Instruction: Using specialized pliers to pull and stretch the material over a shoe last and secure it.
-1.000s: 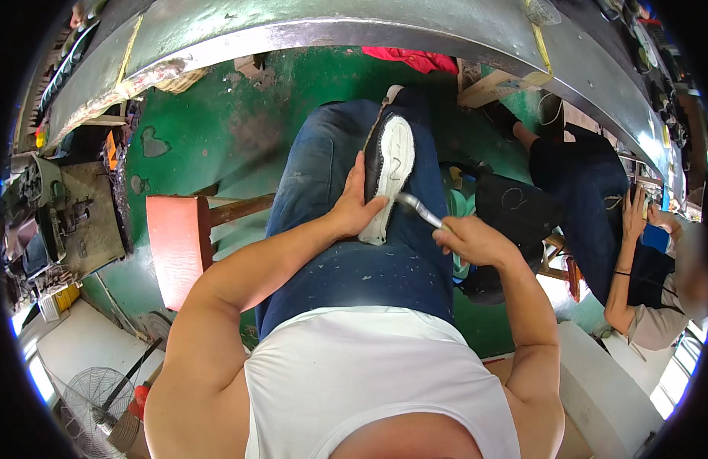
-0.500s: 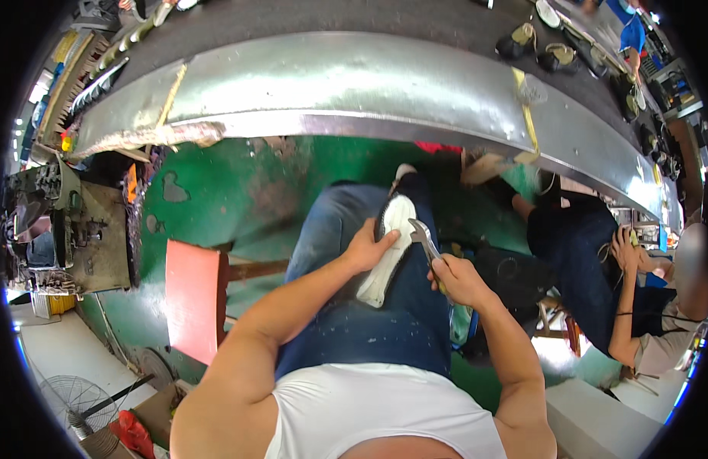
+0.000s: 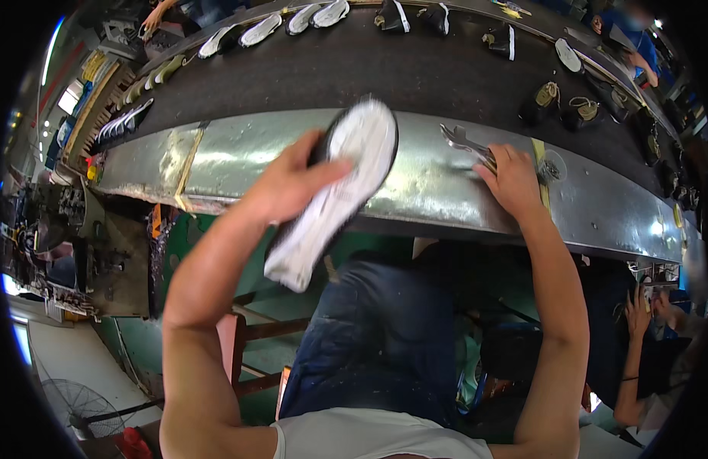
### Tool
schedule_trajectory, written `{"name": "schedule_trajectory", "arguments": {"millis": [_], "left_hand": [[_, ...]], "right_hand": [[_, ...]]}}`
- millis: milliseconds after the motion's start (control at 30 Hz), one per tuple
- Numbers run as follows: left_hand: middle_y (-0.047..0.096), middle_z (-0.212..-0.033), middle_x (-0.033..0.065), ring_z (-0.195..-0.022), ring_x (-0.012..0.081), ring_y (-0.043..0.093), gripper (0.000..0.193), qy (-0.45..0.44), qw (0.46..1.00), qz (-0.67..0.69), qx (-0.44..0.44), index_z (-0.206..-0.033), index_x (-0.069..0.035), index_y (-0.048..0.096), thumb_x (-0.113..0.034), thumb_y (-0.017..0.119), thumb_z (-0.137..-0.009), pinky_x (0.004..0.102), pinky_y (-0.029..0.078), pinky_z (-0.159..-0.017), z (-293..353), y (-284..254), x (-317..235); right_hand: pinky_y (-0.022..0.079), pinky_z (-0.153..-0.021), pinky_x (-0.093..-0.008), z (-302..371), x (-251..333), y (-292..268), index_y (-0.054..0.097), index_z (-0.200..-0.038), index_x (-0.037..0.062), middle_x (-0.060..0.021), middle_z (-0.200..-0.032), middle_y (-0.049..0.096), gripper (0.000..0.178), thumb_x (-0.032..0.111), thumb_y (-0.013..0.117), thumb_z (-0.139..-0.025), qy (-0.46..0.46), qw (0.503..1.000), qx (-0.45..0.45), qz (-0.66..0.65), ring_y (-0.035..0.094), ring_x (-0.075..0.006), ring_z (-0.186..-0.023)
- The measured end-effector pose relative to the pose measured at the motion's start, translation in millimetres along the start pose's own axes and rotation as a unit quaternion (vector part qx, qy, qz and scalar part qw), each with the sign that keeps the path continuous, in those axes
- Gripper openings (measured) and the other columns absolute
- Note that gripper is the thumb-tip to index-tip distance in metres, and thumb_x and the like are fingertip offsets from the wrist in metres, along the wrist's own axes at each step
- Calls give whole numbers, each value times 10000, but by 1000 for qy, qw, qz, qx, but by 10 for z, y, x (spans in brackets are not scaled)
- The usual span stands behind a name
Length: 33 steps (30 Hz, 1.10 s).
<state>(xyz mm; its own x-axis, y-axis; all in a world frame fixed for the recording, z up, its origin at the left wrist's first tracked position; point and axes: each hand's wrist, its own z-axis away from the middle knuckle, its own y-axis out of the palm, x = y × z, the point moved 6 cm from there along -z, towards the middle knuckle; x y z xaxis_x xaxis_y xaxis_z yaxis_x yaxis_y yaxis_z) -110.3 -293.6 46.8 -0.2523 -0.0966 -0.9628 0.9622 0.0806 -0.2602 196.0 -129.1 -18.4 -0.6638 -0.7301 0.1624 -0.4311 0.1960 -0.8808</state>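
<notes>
A black shoe (image 3: 368,141) with its white underside turned up is gripped in my left hand (image 3: 296,180), thumb across the white face. It is held tilted above the near edge of the metal ledge (image 3: 423,180), toe end pointing away from me. My right hand (image 3: 515,180) is closed around the handles of metal pincers (image 3: 465,141). Their jaws point left, over or on the ledge; I cannot tell whether they touch it.
Beyond the ledge runs a dark belt (image 3: 293,80) with several shoes along its far side and more shoes (image 3: 545,99) at the right. A small clear dish (image 3: 553,164) sits right of my right hand. A co-worker's hand (image 3: 637,314) shows at lower right; a fan (image 3: 78,405) at lower left.
Both hands have risen from my lap and moved forward to the ledge. The shoe and pincers have come apart, the shoe to the left and the pincers to the right. The view has tilted up.
</notes>
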Motion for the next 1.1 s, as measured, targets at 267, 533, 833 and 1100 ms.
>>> {"name": "schedule_trajectory", "arguments": {"millis": [267, 533, 833, 1100], "left_hand": [[649, -1177, 241, -1121, 388, 622, 641, 108, 841, -529, -23, -1226, 11, 548, -489, 676, -845, 484, 477, -960, -2572, 529, -562], [628, -1243, 120, -1204, 313, 560, 551, 303, 621, -723, -28, -1289, -74, 554, -476, 632, -921, 473, 393, -1059, -3966, 2095, -616], [683, -1160, 214, -1127, 371, 633, 591, 156, 888, -418, -115, -1214, -13, 641, -516, 559, -915, 442, 493, -987, -5009, 1563, -498], [122, -1633, 230, -1519, 394, 95, 1228, -117, 886, -317, -316, -1558, 27, 152, -743, 665, -749, 576, 214, -1184, -5499, 296, 554]], "right_hand": [[474, -851, -460, -214, -279, 166, 622, -1066, 24, -164, -1021, 627, 430, 363, 742, -830, -6, 994, -75, -74, 598, -375, -967], [469, -805, -446, -291, -391, 186, 592, -1003, 66, -118, -939, 605, 376, 329, 760, -795, -1, 991, -23, -132, 596, -328, -891], [460, -853, -433, -340, -456, 198, 615, -1052, 43, -103, -1001, 628, 430, 310, 789, -764, 16, 983, 20, -180, 599, -310, -937], [438, -842, -415, -409, -388, 283, 604, -1064, 78, -68, -997, 616, 460, 302, 810, -720, 40, 986, 62, -153, 588, -272, -955]]}}
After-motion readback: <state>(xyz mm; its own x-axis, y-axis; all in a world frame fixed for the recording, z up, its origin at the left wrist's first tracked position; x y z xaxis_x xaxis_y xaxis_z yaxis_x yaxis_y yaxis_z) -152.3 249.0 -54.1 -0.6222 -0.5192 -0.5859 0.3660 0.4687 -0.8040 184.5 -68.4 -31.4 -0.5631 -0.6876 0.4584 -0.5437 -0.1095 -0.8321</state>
